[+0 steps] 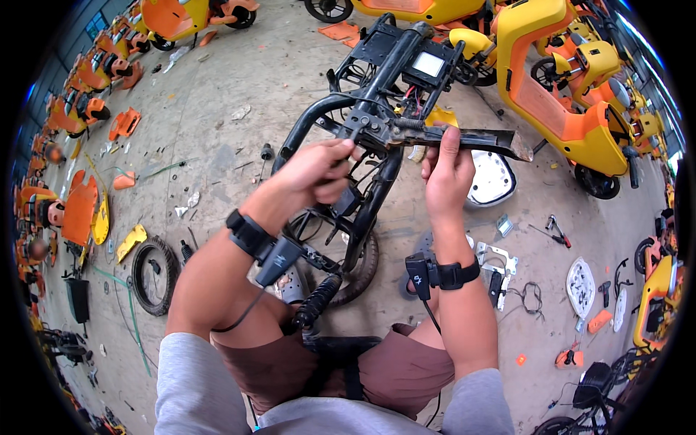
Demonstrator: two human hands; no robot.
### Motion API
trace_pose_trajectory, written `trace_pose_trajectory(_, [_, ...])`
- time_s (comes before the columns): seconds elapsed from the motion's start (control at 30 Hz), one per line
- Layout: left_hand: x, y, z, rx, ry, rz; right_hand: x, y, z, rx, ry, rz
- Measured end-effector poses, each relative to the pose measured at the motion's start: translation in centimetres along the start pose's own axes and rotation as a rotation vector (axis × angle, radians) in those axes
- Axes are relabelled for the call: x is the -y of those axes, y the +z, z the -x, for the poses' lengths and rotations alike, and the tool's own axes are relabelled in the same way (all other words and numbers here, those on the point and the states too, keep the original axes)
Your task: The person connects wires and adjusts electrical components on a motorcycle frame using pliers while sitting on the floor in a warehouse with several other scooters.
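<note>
In front of me stands a stripped black scooter frame [391, 65] with exposed tubes and wiring. My right hand [449, 170] grips a long black metal bar [489, 139], thumb on top and fingers beneath. The bar points right, its outer end scuffed, and a coil spring [407, 124] lies along its inner end. My left hand [319, 172] is closed beside the frame's bolted bracket [368, 125]; its fingers are slightly blurred and what they hold is hidden. Below sit a black shock absorber [317, 301] and a wheel [362, 272].
Yellow-orange scooters [565, 94] stand at the right and back. On the floor lie a loose tire [154, 275], a white panel [493, 177], pliers [558, 230], metal brackets [496, 261], a black cable [531, 301] and orange panels [80, 206].
</note>
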State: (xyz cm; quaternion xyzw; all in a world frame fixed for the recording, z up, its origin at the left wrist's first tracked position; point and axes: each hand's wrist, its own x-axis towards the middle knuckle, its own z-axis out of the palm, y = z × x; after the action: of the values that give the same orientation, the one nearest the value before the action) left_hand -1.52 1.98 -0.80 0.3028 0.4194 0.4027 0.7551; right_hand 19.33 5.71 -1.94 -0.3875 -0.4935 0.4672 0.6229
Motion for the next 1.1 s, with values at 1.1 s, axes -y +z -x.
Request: trace_pose_trajectory(1.1, [1.5,5.0,-1.9,-0.198,0.156,-0.02,-0.1,0.1,-0.5,-0.075,-0.036,0.027])
